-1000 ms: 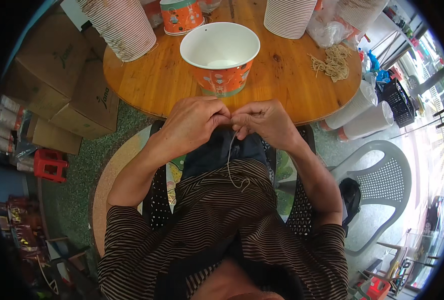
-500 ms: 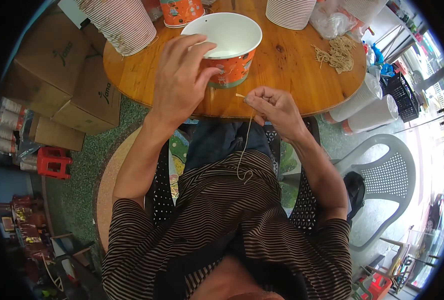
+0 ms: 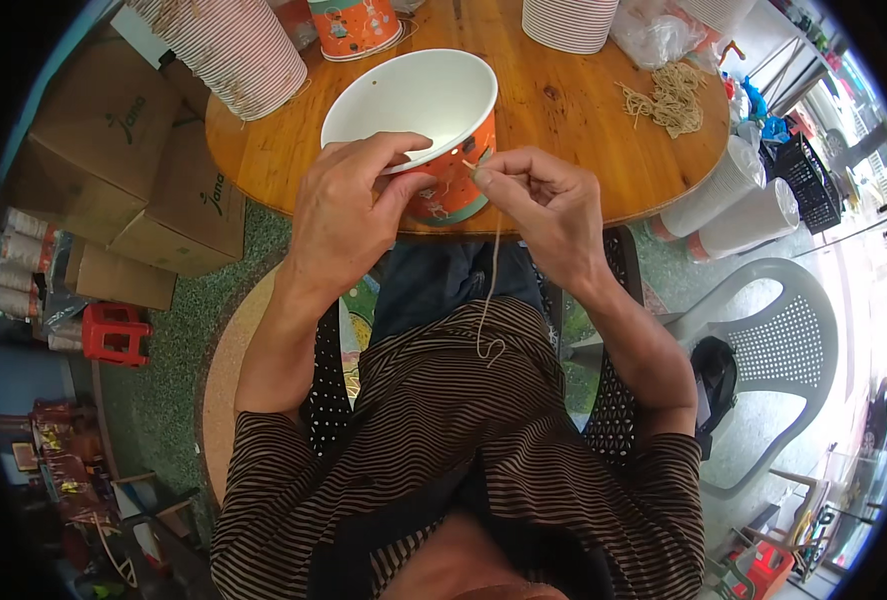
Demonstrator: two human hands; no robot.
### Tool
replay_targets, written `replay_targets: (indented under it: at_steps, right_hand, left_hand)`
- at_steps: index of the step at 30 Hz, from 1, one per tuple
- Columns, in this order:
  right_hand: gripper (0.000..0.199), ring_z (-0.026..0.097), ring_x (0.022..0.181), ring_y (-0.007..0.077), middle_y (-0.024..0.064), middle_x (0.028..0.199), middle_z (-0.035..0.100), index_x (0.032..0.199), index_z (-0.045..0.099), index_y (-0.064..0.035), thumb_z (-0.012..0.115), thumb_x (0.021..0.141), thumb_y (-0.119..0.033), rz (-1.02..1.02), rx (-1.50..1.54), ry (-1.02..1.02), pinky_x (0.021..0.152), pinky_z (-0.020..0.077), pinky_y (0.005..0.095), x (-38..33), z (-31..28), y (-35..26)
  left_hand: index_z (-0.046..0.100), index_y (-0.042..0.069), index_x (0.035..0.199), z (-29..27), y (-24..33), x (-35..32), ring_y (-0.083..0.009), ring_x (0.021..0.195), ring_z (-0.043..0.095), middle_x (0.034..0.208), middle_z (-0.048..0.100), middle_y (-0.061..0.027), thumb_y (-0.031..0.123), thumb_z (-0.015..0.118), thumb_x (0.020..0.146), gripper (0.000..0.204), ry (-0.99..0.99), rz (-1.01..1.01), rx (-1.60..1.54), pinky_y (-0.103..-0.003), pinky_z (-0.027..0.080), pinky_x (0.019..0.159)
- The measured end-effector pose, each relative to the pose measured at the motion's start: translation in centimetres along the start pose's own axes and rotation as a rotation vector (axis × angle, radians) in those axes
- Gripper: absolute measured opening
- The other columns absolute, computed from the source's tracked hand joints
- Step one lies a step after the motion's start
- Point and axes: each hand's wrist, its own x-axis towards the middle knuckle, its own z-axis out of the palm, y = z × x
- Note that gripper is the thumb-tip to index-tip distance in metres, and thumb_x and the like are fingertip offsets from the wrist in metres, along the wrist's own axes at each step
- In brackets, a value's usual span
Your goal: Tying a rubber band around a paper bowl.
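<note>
Hands at a paper bucket's rim

Left hand (image 3: pixel 349 215) grips the orange paper bucket (image 3: pixel 414 105) on the round wooden table (image 3: pixel 564 110); right hand (image 3: pixel 554 205) pinches a thin string (image 3: pixel 491 290), seemingly at the rim.

You held a matt paper bucket (image 3: pixel 419 110) and thin fibrous string (image 3: pixel 491 290); the table (image 3: pixel 564 110) was glossy varnished wood, the chair (image 3: pixel 779 350) perforated plastic.

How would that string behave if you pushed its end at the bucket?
Probably floppy: the string hangs limp from the right hand and curls at its lower end, so pushing would likely buckle it. It looks very light and thin. The left hand grips the paper bucket, which might otherwise slide or tip.
</note>
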Motion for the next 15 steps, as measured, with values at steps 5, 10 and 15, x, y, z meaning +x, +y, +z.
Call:
replay_targets:
  at_steps: [5,10,15]
  right_hand:
    - [0.014,0.059,0.077,0.0034,0.0018,0.091,0.067,0.097,0.074,0.0035,0.071,0.096,-0.010,-0.138,0.002,-0.006,0.064,0.0474,0.0206,0.6,1.1,0.4]
    - [0.014,0.059,0.081,0.0062,0.0042,0.095,0.065,0.096,0.074,0.0032,0.073,0.093,-0.011,-0.101,0.033,0.000,0.067,0.0492,0.0235,0.8,1.1,1.2]
    - [0.015,0.059,0.079,0.0058,0.0036,0.093,0.067,0.096,0.074,0.0026,0.073,0.093,-0.012,-0.043,0.032,0.012,0.068,0.0481,0.0224,0.9,0.6,1.6]
  left_hand:
    - [0.072,0.006,0.112,-0.3,0.1,-0.3,-0.0301,0.088,0.072,0.096,0.076,-0.0128,0.012,0.080,0.085,0.029,0.000,-0.070,-0.017,-0.040,0.054,0.082]
    - [0.072,0.006,0.112,-0.2,0.2,-0.4,-0.0298,0.088,0.072,0.094,0.076,-0.0142,0.013,0.082,0.084,0.030,0.002,-0.060,-0.005,-0.040,0.053,0.083]
    - [0.072,0.006,0.111,0.1,0.3,-0.5,-0.0296,0.086,0.073,0.091,0.075,-0.0142,0.013,0.082,0.084,0.030,-0.009,-0.040,-0.002,-0.039,0.052,0.085]
